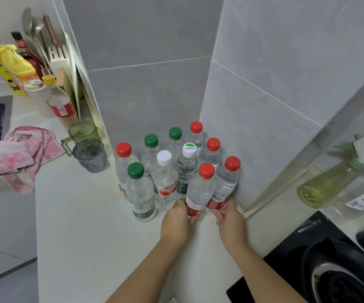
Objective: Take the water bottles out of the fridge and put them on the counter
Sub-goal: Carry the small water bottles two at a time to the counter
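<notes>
head view, grey cup (89, 155) left of bottles (164, 182), stove (283, 256) right

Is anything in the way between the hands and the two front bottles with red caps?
Nothing. The left hand grips the front red-capped bottle low down; the right hand grips its red-capped neighbour.

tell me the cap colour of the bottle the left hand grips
Red cap on the bottle in the left hand, head view.
</notes>
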The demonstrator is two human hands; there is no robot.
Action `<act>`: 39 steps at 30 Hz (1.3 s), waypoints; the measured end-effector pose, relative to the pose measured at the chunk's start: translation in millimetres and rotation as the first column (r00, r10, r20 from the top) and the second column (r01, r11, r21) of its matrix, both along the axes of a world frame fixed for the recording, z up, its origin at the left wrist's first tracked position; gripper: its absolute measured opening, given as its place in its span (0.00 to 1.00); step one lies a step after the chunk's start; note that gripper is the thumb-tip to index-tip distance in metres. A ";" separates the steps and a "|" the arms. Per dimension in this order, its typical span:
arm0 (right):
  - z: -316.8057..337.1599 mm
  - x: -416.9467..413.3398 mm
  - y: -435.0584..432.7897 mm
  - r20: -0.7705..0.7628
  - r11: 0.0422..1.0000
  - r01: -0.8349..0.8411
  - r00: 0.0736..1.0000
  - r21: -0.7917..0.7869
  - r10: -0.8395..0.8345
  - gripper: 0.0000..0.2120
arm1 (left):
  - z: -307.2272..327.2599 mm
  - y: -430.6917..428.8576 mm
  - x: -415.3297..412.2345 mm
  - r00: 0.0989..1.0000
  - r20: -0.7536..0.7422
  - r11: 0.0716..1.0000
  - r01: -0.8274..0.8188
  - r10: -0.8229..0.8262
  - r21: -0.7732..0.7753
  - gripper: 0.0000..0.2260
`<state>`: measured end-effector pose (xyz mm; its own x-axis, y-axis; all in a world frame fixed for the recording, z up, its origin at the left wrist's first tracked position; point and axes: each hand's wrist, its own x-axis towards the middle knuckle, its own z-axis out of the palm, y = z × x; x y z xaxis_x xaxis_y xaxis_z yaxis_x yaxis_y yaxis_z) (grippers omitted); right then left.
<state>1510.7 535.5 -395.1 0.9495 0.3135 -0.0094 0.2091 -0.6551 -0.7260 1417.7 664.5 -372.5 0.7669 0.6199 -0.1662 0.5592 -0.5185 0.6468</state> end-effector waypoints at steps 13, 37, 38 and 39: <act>-1.9 10.2 10.2 0.006 0.998 -0.027 1.000 -0.050 0.027 0.11 | 2.4 -0.6 -0.8 1.000 0.020 1.000 -0.020 0.020 -0.019 0.19; 1.7 10.7 10.5 0.001 0.998 -0.060 0.998 -0.021 0.060 0.11 | 5.6 -8.7 -2.1 0.997 0.000 0.997 -0.080 0.080 -0.009 0.19; 3.5 9.5 9.8 -0.012 0.998 -0.064 0.998 -0.017 0.064 0.12 | 6.5 -8.6 -2.2 0.997 -0.001 0.997 -0.077 0.077 -0.009 0.19; 5.8 8.6 9.0 -0.028 0.997 -0.070 0.997 -0.023 0.070 0.13 | 6.9 -7.9 -1.4 0.997 -0.004 0.997 -0.072 0.072 -0.013 0.20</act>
<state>1519.3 544.6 -389.3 0.9246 0.3784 -0.0435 0.2352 -0.6571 -0.7162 1416.2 656.6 -365.6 0.7197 0.6711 -0.1779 0.5973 -0.4680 0.6513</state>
